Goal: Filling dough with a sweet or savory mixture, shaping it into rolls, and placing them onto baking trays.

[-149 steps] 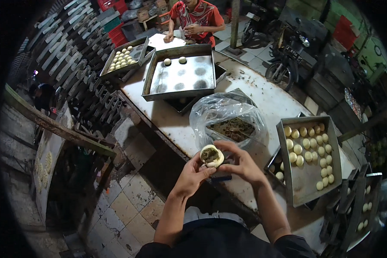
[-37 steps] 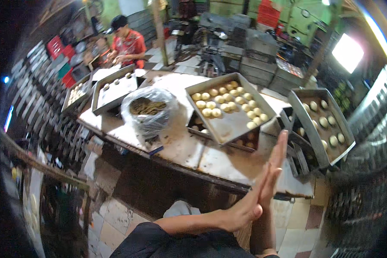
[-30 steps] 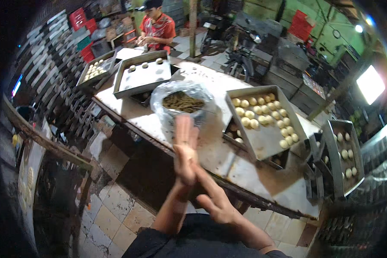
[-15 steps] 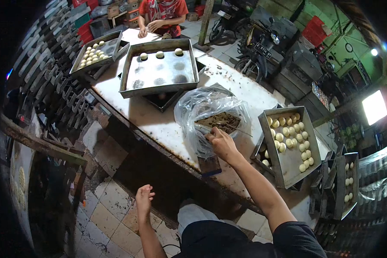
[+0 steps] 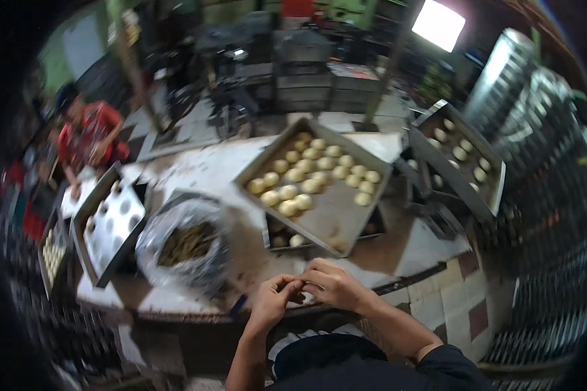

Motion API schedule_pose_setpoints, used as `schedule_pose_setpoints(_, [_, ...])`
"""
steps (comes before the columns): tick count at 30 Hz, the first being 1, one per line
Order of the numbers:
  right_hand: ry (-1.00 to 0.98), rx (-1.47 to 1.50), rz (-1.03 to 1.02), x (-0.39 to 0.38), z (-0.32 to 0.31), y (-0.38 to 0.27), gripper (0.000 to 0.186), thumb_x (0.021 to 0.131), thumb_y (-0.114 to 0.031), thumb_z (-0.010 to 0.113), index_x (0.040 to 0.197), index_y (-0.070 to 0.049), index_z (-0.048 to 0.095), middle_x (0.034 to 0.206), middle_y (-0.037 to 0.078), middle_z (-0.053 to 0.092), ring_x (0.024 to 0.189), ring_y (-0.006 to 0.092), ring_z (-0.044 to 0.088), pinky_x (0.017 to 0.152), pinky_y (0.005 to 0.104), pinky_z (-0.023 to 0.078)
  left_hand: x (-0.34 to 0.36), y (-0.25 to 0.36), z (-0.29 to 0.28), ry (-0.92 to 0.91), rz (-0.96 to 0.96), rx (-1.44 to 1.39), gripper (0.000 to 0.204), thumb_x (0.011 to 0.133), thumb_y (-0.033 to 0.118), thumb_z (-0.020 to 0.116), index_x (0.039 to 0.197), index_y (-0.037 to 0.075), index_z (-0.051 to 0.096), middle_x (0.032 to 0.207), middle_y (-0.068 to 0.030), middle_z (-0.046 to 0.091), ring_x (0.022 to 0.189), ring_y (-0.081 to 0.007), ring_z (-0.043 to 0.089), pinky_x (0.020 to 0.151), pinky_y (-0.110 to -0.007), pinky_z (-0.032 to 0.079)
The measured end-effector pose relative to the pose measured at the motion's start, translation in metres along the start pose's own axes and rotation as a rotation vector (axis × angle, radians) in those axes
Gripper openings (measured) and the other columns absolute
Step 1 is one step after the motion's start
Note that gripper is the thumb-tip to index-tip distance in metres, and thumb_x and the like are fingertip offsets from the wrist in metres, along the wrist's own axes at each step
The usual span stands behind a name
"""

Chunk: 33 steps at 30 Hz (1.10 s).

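Note:
My left hand (image 5: 275, 298) and my right hand (image 5: 334, 285) meet at the table's near edge, fingers closed and fingertips pressed together. Whatever is between them is hidden and blurred. Just beyond them a metal tray (image 5: 326, 221) sits askew on another tray, holding many pale dough balls (image 5: 295, 176) with a bare patch at its near corner. To the left of my hands lies a clear plastic bag (image 5: 153, 238), opened around a crumbly brown filling (image 5: 188, 244).
Left of the bag stands a tray (image 5: 114, 238) with a few dough balls; another full tray (image 5: 53, 257) is beyond it. At the right, stacked trays (image 5: 463, 156) hold more balls. A person in red (image 5: 88, 133) works at the far left. Motorcycles and boxes stand behind the table.
My view has swung right. My right hand has left the brown filling in the bag, and my left hand has risen to meet it in front of the dough-ball tray.

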State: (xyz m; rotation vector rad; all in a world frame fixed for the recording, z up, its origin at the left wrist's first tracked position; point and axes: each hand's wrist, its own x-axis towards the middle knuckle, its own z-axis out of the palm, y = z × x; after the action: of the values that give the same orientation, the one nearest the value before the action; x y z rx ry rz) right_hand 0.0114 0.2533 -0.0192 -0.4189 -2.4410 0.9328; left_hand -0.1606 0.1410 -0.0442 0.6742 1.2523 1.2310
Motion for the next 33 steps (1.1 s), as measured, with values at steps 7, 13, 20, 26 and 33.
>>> schedule_pose_setpoints(7, [0.414, 0.006, 0.259, -0.112, -0.137, 0.039, 0.02, 0.085, -0.008, 0.08, 0.1, 0.0, 0.069, 0.093, 0.014, 0.067, 0.086, 0.0313, 0.067, 0.073, 0.0396, 0.056, 0.095, -0.023, 0.176, -0.275, -0.028, -0.087, 0.031, 0.103, 0.03, 0.064, 0.1, -0.001, 0.067, 0.083, -0.0061, 0.068, 0.071, -0.016, 0.066, 0.066, -0.032, 0.056])
schedule_pose_setpoints(13, [0.539, -0.43, 0.229, -0.149, -0.352, 0.123, 0.016, 0.083, 0.0, 0.072, 0.098, -0.005, 0.076, 0.095, 0.015, 0.072, 0.089, 0.0307, 0.07, 0.082, 0.0422, 0.056, 0.13, -0.014, 0.264, -0.155, 0.022, -0.049, 0.031, 0.102, 0.023, 0.066, 0.114, -0.006, 0.066, 0.098, -0.0115, 0.07, 0.08, -0.0185, 0.068, 0.077, -0.033, 0.057])
schedule_pose_setpoints(20, [0.23, -0.542, 0.685, -0.137, -0.481, 0.278, 0.02, 0.076, 0.0, 0.07, 0.096, 0.0, 0.074, 0.095, 0.022, 0.071, 0.094, 0.0401, 0.07, 0.082, 0.0436, 0.055, 0.113, -0.032, 0.265, 0.039, -0.07, 0.124, 0.03, 0.099, 0.012, 0.067, 0.122, -0.008, 0.064, 0.102, -0.0155, 0.071, 0.084, -0.0202, 0.07, 0.081, -0.034, 0.058])
schedule_pose_setpoints(26, [0.094, -0.784, 0.533, -0.14, -0.474, 0.296, 0.017, 0.075, 0.005, 0.063, 0.091, 0.006, 0.07, 0.103, 0.027, 0.07, 0.098, 0.0425, 0.069, 0.084, 0.048, 0.055, 0.085, -0.06, 0.252, 0.232, -0.068, -0.066, 0.029, 0.1, 0.012, 0.065, 0.121, -0.008, 0.065, 0.099, -0.014, 0.068, 0.082, -0.0169, 0.066, 0.078, -0.034, 0.06])
schedule_pose_setpoints(33, [0.918, -0.622, 0.45, -0.209, -0.407, 0.136, 0.019, 0.098, -0.01, 0.06, 0.113, 0.001, 0.066, 0.099, 0.019, 0.071, 0.08, 0.0354, 0.067, 0.073, 0.0404, 0.054, 0.034, -0.067, 0.223, 0.222, 0.0, 0.015, 0.024, 0.101, 0.014, 0.064, 0.115, -0.006, 0.067, 0.093, -0.0119, 0.067, 0.078, -0.0168, 0.066, 0.075, -0.035, 0.061])
